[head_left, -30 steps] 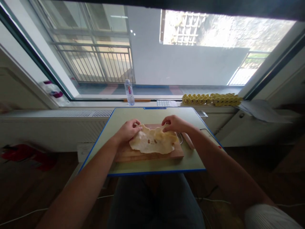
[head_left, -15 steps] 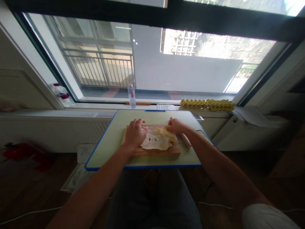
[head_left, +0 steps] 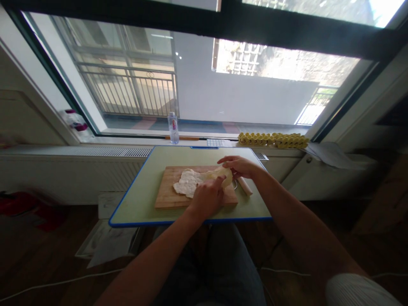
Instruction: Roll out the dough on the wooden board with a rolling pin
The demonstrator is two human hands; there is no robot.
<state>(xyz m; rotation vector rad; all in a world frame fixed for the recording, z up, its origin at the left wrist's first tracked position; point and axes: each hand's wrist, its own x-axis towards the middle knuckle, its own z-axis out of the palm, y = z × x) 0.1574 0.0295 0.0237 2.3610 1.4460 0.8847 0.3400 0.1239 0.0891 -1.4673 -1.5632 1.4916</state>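
Observation:
A thin, uneven sheet of dough (head_left: 188, 182) lies across a wooden cutting board (head_left: 164, 195); its right end is raised. My right hand (head_left: 241, 167) grips that right end, with fingers over the far edge and the thumb on the near side. Reaching in from the front, my left hand (head_left: 207, 199) is on the near right part of the dough, index finger stretched along it and the other fingers curled. Its thumb is hidden. Just right of the board lies a pale rolling pin (head_left: 245, 186), partly behind my right hand.
The board rests on a small pale-green table (head_left: 137, 195) with a blue rim, against the window sill. A clear bottle (head_left: 173, 128) and a yellow egg-tray-like strip (head_left: 273, 139) stand on the sill. Papers (head_left: 328, 156) lie to the right; a white cable (head_left: 63, 278) crosses the floor.
My left hand has moved right from the dough's left end to its right end. The dough's left part is now uncovered, and my right hand's fingers have spread further over the lifted edge.

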